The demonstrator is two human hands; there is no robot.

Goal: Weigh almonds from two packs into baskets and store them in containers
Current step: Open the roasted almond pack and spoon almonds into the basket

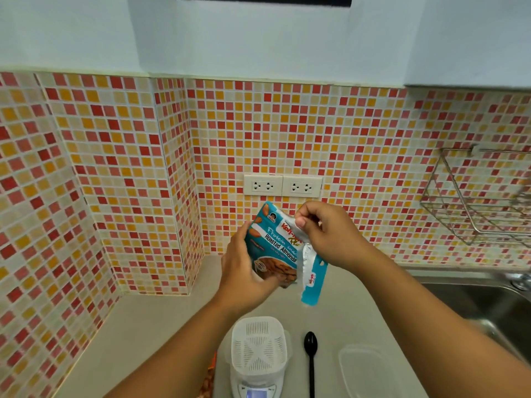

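A beige counter [161, 326] runs under mosaic tile. Above the white basket [259, 347], which sits on a scale [254, 393], the left hand [244, 271] grips the blue almond pack [273, 248] by its body while the right hand [324, 234] pinches the top corner, a torn strip [313, 275] dangling. Best to finish the tear slowly with the pack upright over the basket, so nuts don't scatter toward the black spoon [311, 357] and clear container [370, 372] right of it.

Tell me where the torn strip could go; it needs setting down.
Bare counter lies left of the white basket, toward the tiled corner. Another patch sits behind the black spoon, before the sink. Crowded: basket, spoon, clear container.
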